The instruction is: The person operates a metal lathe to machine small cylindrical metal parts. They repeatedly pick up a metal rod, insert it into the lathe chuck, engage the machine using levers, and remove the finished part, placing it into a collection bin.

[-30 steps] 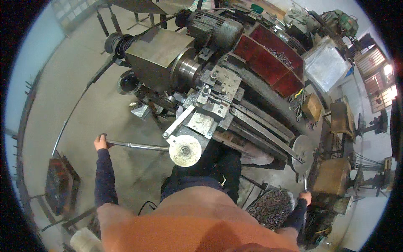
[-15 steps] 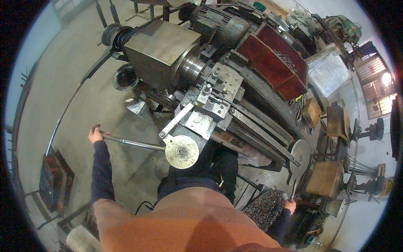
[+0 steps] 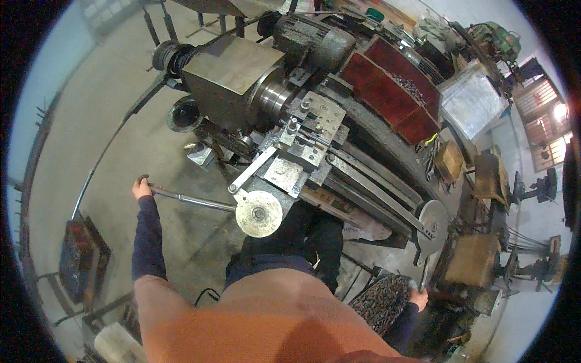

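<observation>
My left hand (image 3: 142, 187) is closed around the end of a long steel lever (image 3: 196, 201). That lever runs to a round pale metal disc (image 3: 259, 214) at the front of a small lathe (image 3: 233, 63). A flat link bar (image 3: 254, 170) joins the disc to the tool slide (image 3: 302, 154), which sits beside the shiny spindle chuck (image 3: 273, 97). Down at the right, my right hand (image 3: 418, 299) grips a second lever (image 3: 424, 272) below another grey disc (image 3: 433, 222). A long flat bar (image 3: 375, 190) links this disc to the slide. Fingers of the right hand are partly hidden.
Behind the lathe stand a red metal tray (image 3: 387, 88) with small parts and a motor (image 3: 315, 39). A heap of small dark pieces (image 3: 380, 302) lies near my right forearm. A dark red box (image 3: 78, 263) is at the left, with machines (image 3: 532, 187) along the right wall.
The view has shifted slightly, and the lathe appears a little up and left. Both hands keep hold of their levers, with hardly any movement against the machine.
</observation>
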`<state>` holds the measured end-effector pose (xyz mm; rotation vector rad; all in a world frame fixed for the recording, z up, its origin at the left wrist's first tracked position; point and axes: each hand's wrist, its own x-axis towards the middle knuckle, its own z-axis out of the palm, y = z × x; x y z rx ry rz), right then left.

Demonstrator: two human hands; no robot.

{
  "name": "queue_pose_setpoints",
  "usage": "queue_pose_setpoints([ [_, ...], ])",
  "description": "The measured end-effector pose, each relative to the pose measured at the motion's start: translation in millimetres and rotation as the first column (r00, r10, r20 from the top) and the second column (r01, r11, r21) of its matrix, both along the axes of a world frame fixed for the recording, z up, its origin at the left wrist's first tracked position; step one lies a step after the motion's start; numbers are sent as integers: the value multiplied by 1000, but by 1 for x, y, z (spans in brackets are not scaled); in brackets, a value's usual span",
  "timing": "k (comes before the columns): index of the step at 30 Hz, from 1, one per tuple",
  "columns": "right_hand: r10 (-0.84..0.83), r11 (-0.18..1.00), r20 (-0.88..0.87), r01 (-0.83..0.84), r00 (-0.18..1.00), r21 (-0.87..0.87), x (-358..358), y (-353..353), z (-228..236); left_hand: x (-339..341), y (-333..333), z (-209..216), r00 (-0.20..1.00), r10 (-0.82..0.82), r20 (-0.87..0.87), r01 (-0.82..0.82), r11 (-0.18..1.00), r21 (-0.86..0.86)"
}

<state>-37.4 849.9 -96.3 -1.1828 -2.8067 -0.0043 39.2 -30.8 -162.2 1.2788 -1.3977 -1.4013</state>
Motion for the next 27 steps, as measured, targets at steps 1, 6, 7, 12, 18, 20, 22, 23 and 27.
queue_pose_setpoints([
  [1, 8, 1000, -52, -6, 999, 26, 1, -8, 3, 5, -2, -2, 1000, 2, 9, -2, 1000, 11],
  [6, 25, 999, 178, -29, 984, 20, -7, 21, 16, 10, 18, 2, 976, 152, -159, -104, 955, 277],
  [7, 54, 998, 246, -48, 968, -29, -16, 45, 23, 2, 34, 11, 979, 146, -144, -91, 939, 332],
  [12, -26, 975, 203, -20, 979, 221, -69, 90, 9, -69, 53, 26, 963, 245, -110, -209, 940, 270],
  [18, -32, 993, 210, 7, 977, 121, -96, 119, 10, -157, 55, 31, 997, -79, 7, 77, 986, 145],
  [20, -48, 987, 193, 17, 980, 163, -80, 122, -2, -183, 58, 37, 971, -228, 77, 221, 971, 90],
  [22, -67, 989, 235, 34, 970, 141, -66, 112, -8, -189, 57, 37, 954, -284, 100, 278, 958, 71],
  [23, -112, 981, 175, 81, 978, 175, -58, 95, -10, -191, 51, 29, 975, -218, 44, 215, 974, 75],
  [27, -86, 996, 201, 80, 976, 38, -31, 44, 13, -193, 53, 28, 992, -120, -37, 122, 988, 90],
])
